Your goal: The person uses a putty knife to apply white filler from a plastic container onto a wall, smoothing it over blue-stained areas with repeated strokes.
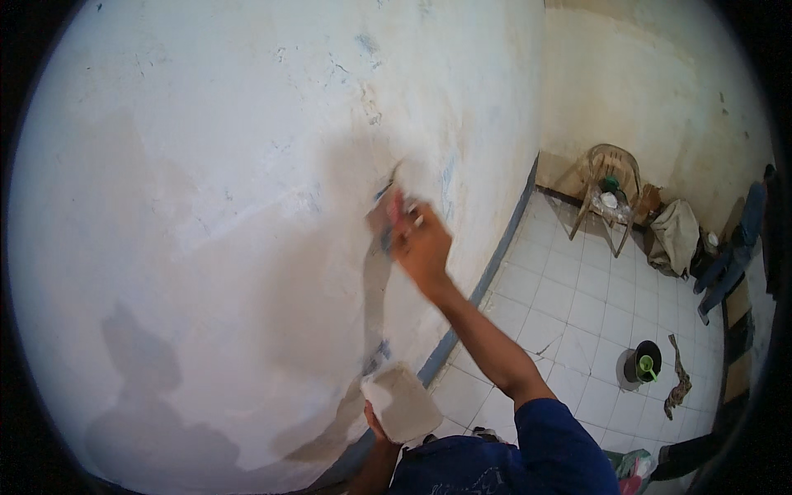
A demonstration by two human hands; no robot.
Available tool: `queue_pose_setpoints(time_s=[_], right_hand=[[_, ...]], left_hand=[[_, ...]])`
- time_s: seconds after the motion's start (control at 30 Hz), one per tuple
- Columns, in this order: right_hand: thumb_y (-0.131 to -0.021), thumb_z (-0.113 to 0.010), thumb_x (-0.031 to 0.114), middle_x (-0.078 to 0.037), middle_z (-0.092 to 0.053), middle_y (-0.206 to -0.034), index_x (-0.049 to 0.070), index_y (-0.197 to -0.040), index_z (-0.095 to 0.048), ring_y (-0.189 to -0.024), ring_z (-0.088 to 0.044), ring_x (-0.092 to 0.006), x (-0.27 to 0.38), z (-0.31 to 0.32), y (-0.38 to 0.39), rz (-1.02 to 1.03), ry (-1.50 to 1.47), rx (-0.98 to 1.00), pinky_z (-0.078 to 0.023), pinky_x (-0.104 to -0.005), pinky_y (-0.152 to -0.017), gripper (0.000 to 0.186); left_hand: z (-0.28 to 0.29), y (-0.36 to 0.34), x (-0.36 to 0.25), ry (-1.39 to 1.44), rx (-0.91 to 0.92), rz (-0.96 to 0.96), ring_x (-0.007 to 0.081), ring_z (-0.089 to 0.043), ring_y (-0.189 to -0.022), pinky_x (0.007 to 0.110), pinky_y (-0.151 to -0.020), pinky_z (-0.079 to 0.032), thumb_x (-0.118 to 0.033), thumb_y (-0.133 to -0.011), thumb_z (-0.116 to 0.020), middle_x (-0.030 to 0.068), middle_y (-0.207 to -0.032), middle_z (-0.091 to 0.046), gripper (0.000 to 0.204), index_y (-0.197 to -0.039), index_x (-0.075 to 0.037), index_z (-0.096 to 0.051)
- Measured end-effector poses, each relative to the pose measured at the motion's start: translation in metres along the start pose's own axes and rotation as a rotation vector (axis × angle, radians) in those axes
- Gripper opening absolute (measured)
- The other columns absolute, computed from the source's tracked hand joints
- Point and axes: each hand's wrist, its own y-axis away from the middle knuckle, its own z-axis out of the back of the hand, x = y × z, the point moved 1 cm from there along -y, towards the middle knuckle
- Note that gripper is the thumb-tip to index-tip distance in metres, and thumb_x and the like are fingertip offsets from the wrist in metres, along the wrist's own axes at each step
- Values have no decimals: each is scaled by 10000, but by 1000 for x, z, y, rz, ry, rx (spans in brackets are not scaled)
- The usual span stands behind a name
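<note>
My right hand (425,252) is raised to the wall, its fingers closed round the reddish handle of a flat scraper, probably a putty knife (379,219). Motion blurs the tool, and its blade lies against or very close to the wall (223,214); I cannot tell which. Low by the wall, my left hand (375,422) grips the edge of a pale, rounded-square board (406,404) from its left side. Most of the left fingers are hidden by the board. Rough patches, cracks and bluish marks show on the whitish wall round the scraper.
A blue-grey band (462,326) runs along the wall's foot beside white floor tiles (565,309). At the far right corner stands a plastic chair (615,169) bearing items, beside a pale sack (675,238). A dark bucket (634,365) with a green scoop and a crumpled cloth (678,379) are on the floor.
</note>
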Motion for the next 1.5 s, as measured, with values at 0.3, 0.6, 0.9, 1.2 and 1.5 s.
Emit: queue_pose_setpoints(time_s=[0.3,0.6,0.9,1.2,1.5], right_hand=[[-716,-704,5,-131,-645,-946,18,-973,-713,-676,-656,-226,60,61,65,83,-363,125,-528,-320,-535,257],[-801,-689,56,-117,-659,-960,39,-1058,-692,-733,-661,-234,-32,-4,58,-159,69,39,-521,-309,-578,258],[-699,-732,54,-87,-630,-813,21,-917,-716,-598,-624,-231,64,46,89,87,-331,28,-492,-315,-518,221],[-734,-720,61,-99,-643,-918,78,-936,-705,-665,-639,-231,-46,-13,1,-234,-169,-91,-504,-333,-553,204],[-667,-753,42,-94,-666,-893,61,-839,-712,-598,-632,-179,70,56,67,187,-338,56,-506,-300,-504,178]], left_hand=[[11,-3,-4,-106,-50,-11,372,-521,-1225,550,-1002,-443,-709,-849,-440,165,-1386,-494,845,-1451,-119,-375],[34,-5,5,-31,-15,35,408,-503,-1234,575,-997,-436,-777,-803,-442,209,-1406,-459,963,-1476,-99,-326],[56,-5,-1,-104,-41,-4,382,-520,-1223,568,-1003,-438,-693,-850,-443,169,-1400,-479,836,-1457,-123,-366],[84,-5,-1,-7,-109,-7,413,-490,-1252,603,-1004,-423,-766,-796,-460,183,-1432,-443,954,-1500,-143,-300],[63,-7,-6,-46,5,-43,377,-495,-1255,571,-1010,-430,-698,-851,-439,157,-1416,-467,847,-1468,-125,-354]])
